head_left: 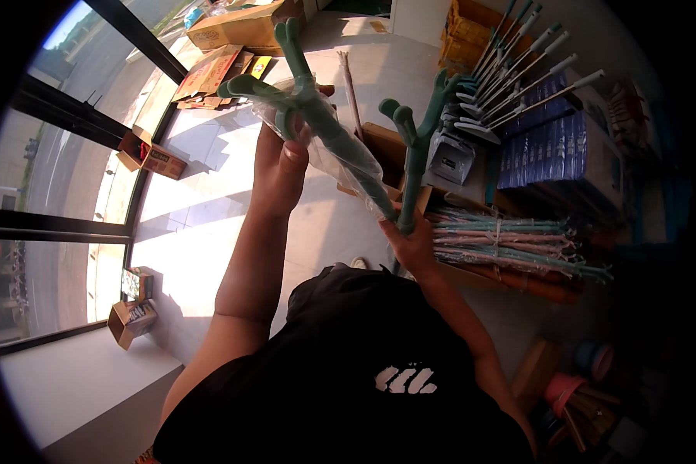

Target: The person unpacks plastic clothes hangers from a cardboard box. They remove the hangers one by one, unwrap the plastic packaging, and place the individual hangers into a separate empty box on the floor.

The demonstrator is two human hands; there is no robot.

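A green pole (336, 139) with forked, rounded prongs at its top slants across the middle, wrapped in loose see-through plastic. My left hand (282, 158) is closed around its upper part, just under the prongs. My right hand (411, 241) grips the base of a second green forked pole (415, 166), which stands nearly upright. The lower end of the wrapped pole comes down to the fingers of that same hand. Part of the left fingers is hidden behind the wrapping.
Bundled, plastic-wrapped poles (510, 243) lie at the right, near an open cardboard box (383, 147). Beyond them are several white-handled sticks (526, 100), blue packages (545, 151) and a yellow crate (468, 35). Flattened cardboard (209, 73) and a small box (161, 161) lie by the window at the left.
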